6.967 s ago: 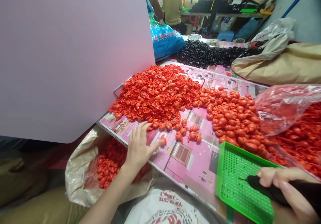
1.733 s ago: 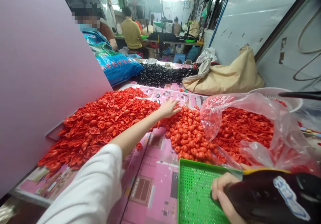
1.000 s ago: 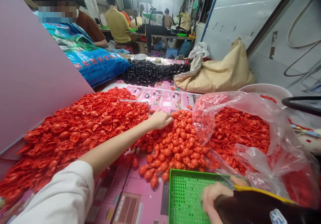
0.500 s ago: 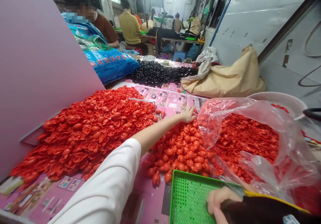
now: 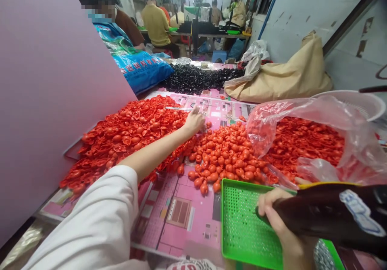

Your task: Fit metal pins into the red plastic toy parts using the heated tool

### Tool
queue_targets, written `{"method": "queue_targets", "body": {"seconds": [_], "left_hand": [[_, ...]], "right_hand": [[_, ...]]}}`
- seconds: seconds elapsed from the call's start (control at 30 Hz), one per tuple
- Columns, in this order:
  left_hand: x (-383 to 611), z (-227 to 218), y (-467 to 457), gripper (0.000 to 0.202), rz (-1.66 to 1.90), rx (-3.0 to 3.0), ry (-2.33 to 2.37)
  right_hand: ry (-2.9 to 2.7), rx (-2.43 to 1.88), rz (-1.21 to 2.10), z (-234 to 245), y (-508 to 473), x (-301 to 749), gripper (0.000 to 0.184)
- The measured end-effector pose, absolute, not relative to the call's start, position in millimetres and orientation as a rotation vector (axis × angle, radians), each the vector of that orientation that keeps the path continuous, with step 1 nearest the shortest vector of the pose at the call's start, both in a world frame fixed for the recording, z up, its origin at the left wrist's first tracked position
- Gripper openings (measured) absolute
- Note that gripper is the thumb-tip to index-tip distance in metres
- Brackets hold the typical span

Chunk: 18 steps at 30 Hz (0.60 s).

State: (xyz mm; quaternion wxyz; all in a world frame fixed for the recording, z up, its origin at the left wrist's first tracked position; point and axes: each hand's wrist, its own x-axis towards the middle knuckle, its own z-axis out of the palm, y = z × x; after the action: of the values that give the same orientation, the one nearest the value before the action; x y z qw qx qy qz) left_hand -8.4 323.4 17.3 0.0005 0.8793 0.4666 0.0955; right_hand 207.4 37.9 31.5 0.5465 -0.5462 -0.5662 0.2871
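My left hand [image 5: 195, 121] is over the right edge of the heap of open red plastic shells [image 5: 130, 129], its fingers curled in. It covers the right end of a thin metal rod [image 5: 178, 108], and whatever lies in the fingers is hidden. Just to its right are rounded, closed-looking red plastic pieces [image 5: 223, 153]. My right hand [image 5: 279, 209] wraps the front of a dark electric screwdriver [image 5: 326, 209] with a yellow strip and a black tip. The screwdriver is above a green perforated tray [image 5: 224, 221] with small shiny bits in it.
A clear plastic bag [image 5: 261, 135] of red shells stands right, before a white basket [image 5: 376, 100]. Farther back are black parts [image 5: 202, 78], a tan sack [image 5: 281, 82] and a blue sack [image 5: 145, 70]. Several people [image 5: 155, 20] sit beyond. A pale panel [image 5: 54, 88] bounds the left.
My left hand has moved left from the far edge of the rounded red pieces to the shell heap, and its fingers have curled. The view has shifted; more of the screwdriver shows.
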Motion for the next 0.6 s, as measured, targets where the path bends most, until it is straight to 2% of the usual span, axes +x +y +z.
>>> {"method": "queue_targets", "body": {"seconds": [0.17, 0.33, 0.5, 0.6], "left_hand": [[-5, 27, 317, 0.034, 0.292, 2.743, 1.522], [-6, 56, 294, 0.020, 0.428, 2.703, 1.505], [-25, 65, 173, 0.027, 0.599, 2.529, 1.327], [-31, 50, 72, 0.027, 0.611, 1.923, 1.131]], "right_hand": [[-1.423, -1.282, 0.667, 35, 32, 204, 0.018], [-1.260, -1.248, 0.651, 42, 28, 194, 0.019], [-1.247, -1.155, 0.708, 41, 30, 190, 0.017], [-1.243, -1.168, 0.730, 36, 36, 185, 0.013]]}}
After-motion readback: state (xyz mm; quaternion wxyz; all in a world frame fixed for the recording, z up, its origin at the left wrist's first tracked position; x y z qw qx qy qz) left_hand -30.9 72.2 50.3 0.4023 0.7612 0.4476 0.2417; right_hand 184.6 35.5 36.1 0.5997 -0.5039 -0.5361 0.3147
